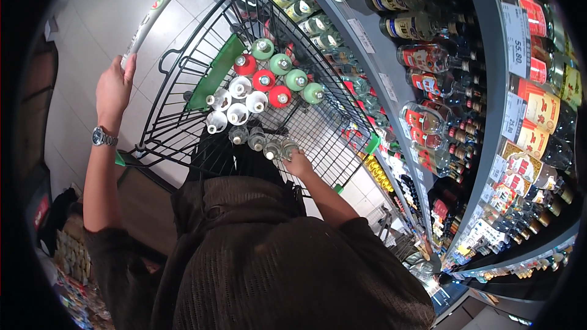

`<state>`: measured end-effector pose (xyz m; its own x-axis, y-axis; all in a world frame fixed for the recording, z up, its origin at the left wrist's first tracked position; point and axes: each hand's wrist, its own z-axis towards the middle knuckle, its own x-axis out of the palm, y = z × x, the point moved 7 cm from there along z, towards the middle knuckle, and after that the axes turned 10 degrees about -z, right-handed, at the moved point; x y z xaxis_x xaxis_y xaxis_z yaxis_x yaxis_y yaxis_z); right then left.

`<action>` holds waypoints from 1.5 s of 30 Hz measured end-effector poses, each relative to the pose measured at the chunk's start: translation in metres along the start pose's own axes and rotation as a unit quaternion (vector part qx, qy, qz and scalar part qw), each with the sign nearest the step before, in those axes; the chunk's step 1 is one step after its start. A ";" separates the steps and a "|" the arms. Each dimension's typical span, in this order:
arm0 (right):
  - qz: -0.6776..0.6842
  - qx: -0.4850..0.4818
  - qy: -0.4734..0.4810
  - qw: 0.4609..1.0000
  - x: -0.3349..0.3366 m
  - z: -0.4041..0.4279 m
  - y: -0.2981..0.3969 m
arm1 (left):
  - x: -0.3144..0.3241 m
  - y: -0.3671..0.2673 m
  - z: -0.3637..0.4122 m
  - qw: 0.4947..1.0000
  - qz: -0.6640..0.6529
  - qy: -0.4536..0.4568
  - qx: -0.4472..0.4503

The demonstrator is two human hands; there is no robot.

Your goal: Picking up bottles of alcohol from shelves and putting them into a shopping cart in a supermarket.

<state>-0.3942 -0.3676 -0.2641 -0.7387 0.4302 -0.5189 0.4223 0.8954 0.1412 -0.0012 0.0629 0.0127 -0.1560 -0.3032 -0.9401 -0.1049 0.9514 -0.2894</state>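
My left hand is closed around the pale handle bar of a wire shopping cart; a metal watch sits on that wrist. Inside the basket my right hand holds a clear glass bottle at the end of a row of clear bottles. Beside that row stand several white bottles, three red bottles and several pale green bottles. All stand upright, caps towards me, grouped by colour. Green panel lies along the cart's handle side.
Supermarket shelves run along the right, filled with glass bottles and edged with price tags. Light floor tiles show at the left. Packaged goods are at the lower left. A person is far down the aisle.
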 end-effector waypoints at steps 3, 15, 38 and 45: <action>0.068 0.056 -0.055 0.995 0.032 0.004 -0.022 | 0.005 -0.003 0.006 1.000 0.007 0.003 0.008; 0.092 0.110 -0.056 0.988 0.058 0.051 -0.049 | 0.008 0.001 0.005 0.999 0.004 -0.029 0.027; 0.756 -0.058 -0.371 0.536 -0.334 -0.223 -0.132 | 0.004 -0.001 0.003 1.000 0.008 -0.016 0.017; 0.615 -0.060 -0.433 0.656 -0.409 -0.228 -0.124 | 0.001 -0.002 0.002 1.000 -0.009 -0.017 0.016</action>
<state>-0.2641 -0.6289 0.1228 0.7194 0.6565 -0.2269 0.3367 -0.0439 0.9406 0.0004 0.0604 0.0125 -0.1219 -0.3179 -0.9403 -0.0759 0.9475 -0.3105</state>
